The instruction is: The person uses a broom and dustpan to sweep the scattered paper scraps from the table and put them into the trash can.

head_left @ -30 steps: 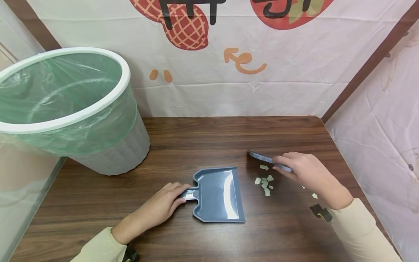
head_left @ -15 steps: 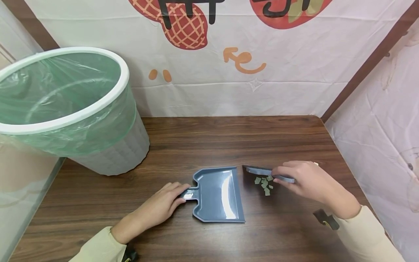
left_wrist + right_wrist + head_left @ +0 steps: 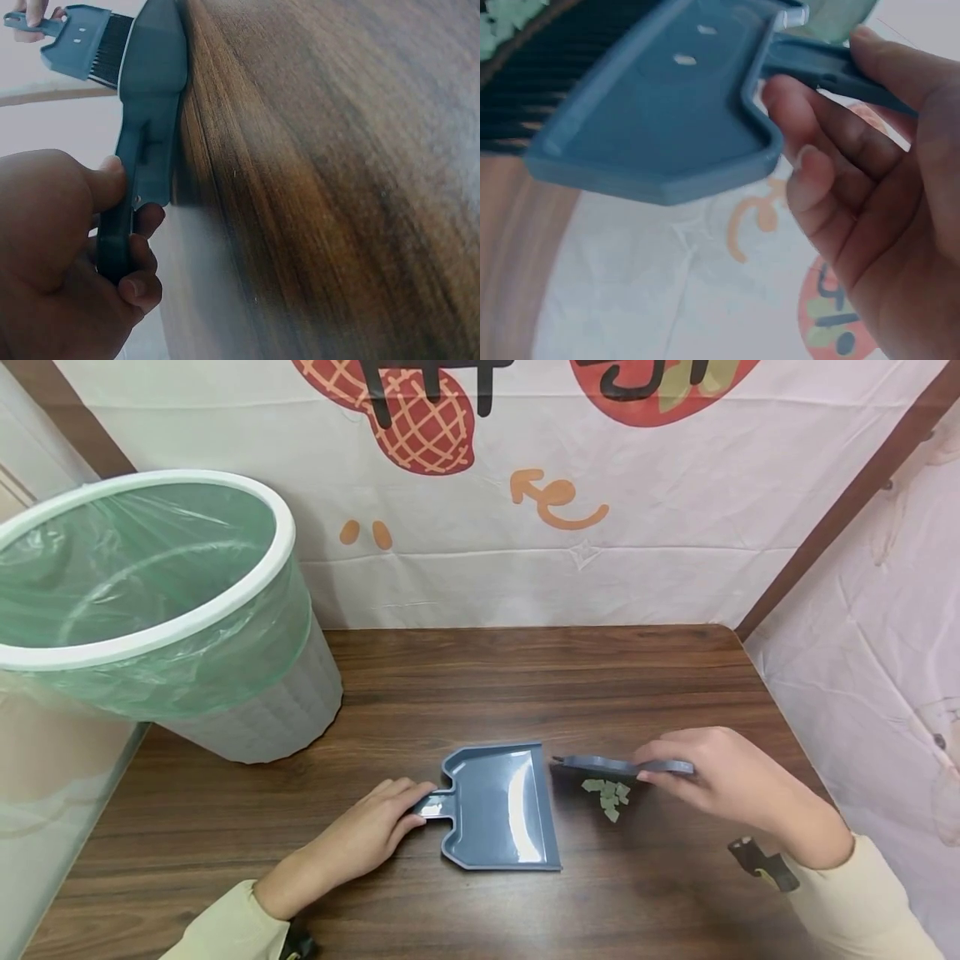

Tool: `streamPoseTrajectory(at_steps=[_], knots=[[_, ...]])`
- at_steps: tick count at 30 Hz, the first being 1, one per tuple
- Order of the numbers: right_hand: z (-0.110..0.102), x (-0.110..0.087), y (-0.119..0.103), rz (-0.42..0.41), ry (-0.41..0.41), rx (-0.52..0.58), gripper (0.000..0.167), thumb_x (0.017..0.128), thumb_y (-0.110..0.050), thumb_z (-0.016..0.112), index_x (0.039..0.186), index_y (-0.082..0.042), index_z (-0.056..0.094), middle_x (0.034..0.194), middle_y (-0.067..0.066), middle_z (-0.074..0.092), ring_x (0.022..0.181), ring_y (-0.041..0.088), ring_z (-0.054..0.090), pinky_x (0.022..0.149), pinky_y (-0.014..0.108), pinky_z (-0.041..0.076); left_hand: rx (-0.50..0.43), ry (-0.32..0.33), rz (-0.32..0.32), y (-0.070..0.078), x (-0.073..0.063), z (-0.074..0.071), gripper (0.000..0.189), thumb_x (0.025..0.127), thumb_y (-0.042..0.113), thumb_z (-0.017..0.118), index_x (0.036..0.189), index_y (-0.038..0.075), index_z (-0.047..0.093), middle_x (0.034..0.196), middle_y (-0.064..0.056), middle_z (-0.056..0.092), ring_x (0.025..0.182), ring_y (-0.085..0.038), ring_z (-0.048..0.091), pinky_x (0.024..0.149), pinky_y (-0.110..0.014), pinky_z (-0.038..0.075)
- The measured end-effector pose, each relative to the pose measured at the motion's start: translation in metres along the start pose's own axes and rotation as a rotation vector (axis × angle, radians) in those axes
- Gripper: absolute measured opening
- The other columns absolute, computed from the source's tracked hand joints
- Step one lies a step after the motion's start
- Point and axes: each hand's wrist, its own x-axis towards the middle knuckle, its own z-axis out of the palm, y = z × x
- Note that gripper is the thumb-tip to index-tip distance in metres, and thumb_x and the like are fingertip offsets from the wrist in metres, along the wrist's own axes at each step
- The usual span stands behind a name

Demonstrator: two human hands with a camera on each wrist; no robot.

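Observation:
A blue-grey dustpan (image 3: 491, 810) lies flat on the wooden table, its wide lip facing right. My left hand (image 3: 367, 827) grips its handle, thumb and fingers curled round it in the left wrist view (image 3: 67, 240). To the right of the lip, my right hand (image 3: 720, 772) pinches the handle of a matching small brush (image 3: 600, 765). Dark bristles (image 3: 547, 75) show in the right wrist view. A small heap of pale green paper scraps (image 3: 609, 797) lies on the table just on the near side of the brush, apart from the dustpan.
A white bin (image 3: 258, 710) lined with a green plastic bag (image 3: 187, 668) stands at the table's left. Behind the wooden table (image 3: 480, 677) hangs a white printed cloth (image 3: 450, 577). Another pale cloth (image 3: 885, 635) borders the right side.
My right hand has brought the brush nearer to me, gathering the scattered scraps into a tighter heap. The left hand and dustpan have stayed in place.

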Motion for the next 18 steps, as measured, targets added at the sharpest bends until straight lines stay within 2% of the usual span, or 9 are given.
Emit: streamPoseTrajectory(at_steps=[5, 9, 12, 15, 18], knots=[[-0.021, 0.004, -0.001, 0.02, -0.06, 0.128, 0.031, 0.085, -0.005, 0.081, 0.106, -0.026, 0.074, 0.093, -0.019, 0.068, 0.065, -0.009, 0.049, 0.06, 0.009, 0.041, 0.004, 0.004, 0.007, 0.001, 0.0, -0.001, 0.039, 0.102, 0.015, 0.062, 0.14, 0.006, 0.058, 0.121, -0.002, 0.063, 0.113, -0.02, 0.059, 0.095, -0.044, 0.051], [-0.03, 0.005, 0.004, -0.006, -0.145, 0.261, 0.029, 0.087, -0.002, 0.079, 0.105, -0.023, 0.074, 0.095, -0.013, 0.072, 0.067, -0.006, 0.056, 0.057, 0.01, 0.044, 0.008, 0.007, 0.014, 0.001, 0.0, -0.001, 0.039, 0.102, 0.015, 0.062, 0.14, 0.005, 0.058, 0.12, -0.002, 0.063, 0.112, -0.02, 0.059, 0.095, -0.044, 0.05], [-0.03, 0.006, 0.008, -0.014, -0.241, 0.358, 0.022, 0.093, -0.005, 0.074, 0.105, -0.023, 0.073, 0.097, -0.013, 0.072, 0.074, -0.001, 0.063, 0.061, 0.014, 0.049, 0.009, 0.005, 0.012, 0.001, 0.0, -0.001, 0.039, 0.102, 0.015, 0.063, 0.14, 0.005, 0.058, 0.119, -0.001, 0.063, 0.111, -0.02, 0.059, 0.095, -0.044, 0.05], [-0.026, 0.006, 0.014, -0.004, -0.333, 0.449, 0.017, 0.097, -0.008, 0.07, 0.105, -0.023, 0.072, 0.091, -0.013, 0.071, 0.07, -0.002, 0.061, 0.061, 0.017, 0.051, 0.009, 0.002, 0.01, 0.002, 0.0, -0.002, 0.039, 0.102, 0.015, 0.062, 0.14, 0.006, 0.058, 0.119, -0.001, 0.063, 0.111, -0.02, 0.059, 0.095, -0.044, 0.05], [-0.021, 0.007, 0.018, 0.004, -0.389, 0.518, 0.015, 0.099, -0.009, 0.068, 0.105, -0.022, 0.072, 0.083, -0.012, 0.068, 0.066, -0.003, 0.058, 0.058, 0.019, 0.051, 0.01, 0.0, 0.008, 0.001, 0.0, -0.002, 0.039, 0.102, 0.015, 0.062, 0.14, 0.006, 0.058, 0.119, -0.001, 0.063, 0.112, -0.019, 0.058, 0.095, -0.044, 0.05]])
